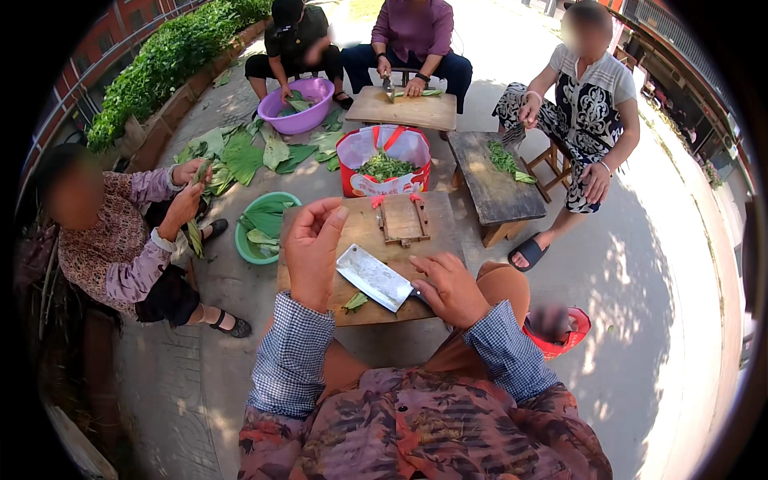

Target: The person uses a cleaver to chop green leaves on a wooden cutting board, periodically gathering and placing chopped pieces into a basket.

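Observation:
A cleaver (pixel 375 277) lies flat on the wooden board (pixel 360 225) in front of me, its handle towards my right hand. My right hand (pixel 451 289) rests over that handle with fingers loosely bent; whether it grips the handle I cannot tell. Raised above the board's left side, my left hand (pixel 315 251) has thumb and forefinger close together; nothing shows between them. A scrap of green leaf (pixel 356 302) lies by the near edge. At the far side sits a small wooden frame (pixel 407 240) with red ties on its upper ends.
A green basin (pixel 240 246) of leaves stands left of the board, a red-and-white bag (pixel 384 188) of chopped greens beyond it. Large leaves (pixel 243 157) cover the ground. Several people work around, with a purple basin (pixel 300 124), a cutting board (pixel 402 114) and a dark bench (pixel 498 192).

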The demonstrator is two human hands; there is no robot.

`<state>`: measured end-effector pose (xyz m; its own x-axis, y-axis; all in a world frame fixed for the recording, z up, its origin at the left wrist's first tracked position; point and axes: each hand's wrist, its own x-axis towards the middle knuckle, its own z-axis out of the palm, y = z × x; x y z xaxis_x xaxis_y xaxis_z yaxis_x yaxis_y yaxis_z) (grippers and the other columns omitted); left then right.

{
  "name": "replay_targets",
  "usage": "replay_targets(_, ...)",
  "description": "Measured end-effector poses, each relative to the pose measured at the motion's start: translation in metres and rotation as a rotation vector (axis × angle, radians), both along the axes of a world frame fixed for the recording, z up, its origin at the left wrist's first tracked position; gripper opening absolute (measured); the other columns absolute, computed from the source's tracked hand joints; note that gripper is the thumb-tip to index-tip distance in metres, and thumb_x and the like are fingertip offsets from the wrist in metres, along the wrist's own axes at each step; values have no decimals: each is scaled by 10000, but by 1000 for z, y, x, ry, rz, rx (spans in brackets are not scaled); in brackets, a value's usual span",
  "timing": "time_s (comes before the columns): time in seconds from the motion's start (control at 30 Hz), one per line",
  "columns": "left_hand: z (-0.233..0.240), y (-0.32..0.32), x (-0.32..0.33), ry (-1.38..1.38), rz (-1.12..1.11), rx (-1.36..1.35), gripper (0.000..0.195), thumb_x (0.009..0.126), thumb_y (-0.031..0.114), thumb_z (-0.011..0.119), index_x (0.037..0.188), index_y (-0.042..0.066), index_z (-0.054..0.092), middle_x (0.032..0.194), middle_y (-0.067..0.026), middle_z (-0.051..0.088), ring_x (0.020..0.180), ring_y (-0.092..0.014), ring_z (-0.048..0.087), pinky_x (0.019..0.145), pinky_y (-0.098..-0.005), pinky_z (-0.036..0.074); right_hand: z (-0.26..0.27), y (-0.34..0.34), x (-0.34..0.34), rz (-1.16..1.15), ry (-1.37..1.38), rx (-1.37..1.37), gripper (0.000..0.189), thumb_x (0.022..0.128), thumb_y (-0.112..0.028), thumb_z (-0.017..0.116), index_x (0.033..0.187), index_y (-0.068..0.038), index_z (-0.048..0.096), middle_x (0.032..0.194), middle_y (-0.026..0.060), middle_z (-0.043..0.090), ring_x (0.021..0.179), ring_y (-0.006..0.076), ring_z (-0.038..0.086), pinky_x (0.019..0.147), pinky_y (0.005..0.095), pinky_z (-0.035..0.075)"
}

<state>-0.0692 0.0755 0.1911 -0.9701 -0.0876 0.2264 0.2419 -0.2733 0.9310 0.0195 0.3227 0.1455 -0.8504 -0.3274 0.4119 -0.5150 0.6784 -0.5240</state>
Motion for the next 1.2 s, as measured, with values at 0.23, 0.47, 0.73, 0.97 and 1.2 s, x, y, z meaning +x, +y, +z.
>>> replay_targets(0.23,46,11,-23,141,151,-130,244,971,119,822,1190,24,770,797,122,366,702,-18,317,613,-212,265,-21,47,23,-145,-5,-72,395,982,-145,723,1347,-8,660,1103,164,700,1048,356,661,936,441,532)
replay_targets(0.47,51,49,-46,195,173,-223,180,983,84,799,1154,32,777,788,144,404,686,10,337,596,-190,262,-38,86,33,-262,-9,-66,384,972,-131,735,1326,2,670,1081,152,707,1026,340,674,911,432,542)
replay_targets(0.73,42,85,-51,228,79,-227,140,996,81,784,1126,29,776,869,113,608,709,13,408,623,-180,322,-46,91,37,-271,84,-182,330,969,-120,740,1275,-2,706,1046,146,710,998,338,675,901,430,540)
replay_targets(0.97,35,106,-43,153,-27,-187,154,1010,75,767,1153,17,766,880,98,634,723,11,443,640,-177,344,-41,97,42,-262,78,-191,295,980,-113,730,1257,-12,714,1026,145,696,980,339,657,887,429,535)
replay_targets(1.2,14,132,-21,152,-145,-308,108,988,93,798,1071,25,792,850,98,491,703,-4,404,618,-197,347,48,88,7,-96,292,-276,191,1004,-70,688,1189,-27,704,1016,141,680,937,323,662,823,400,545)
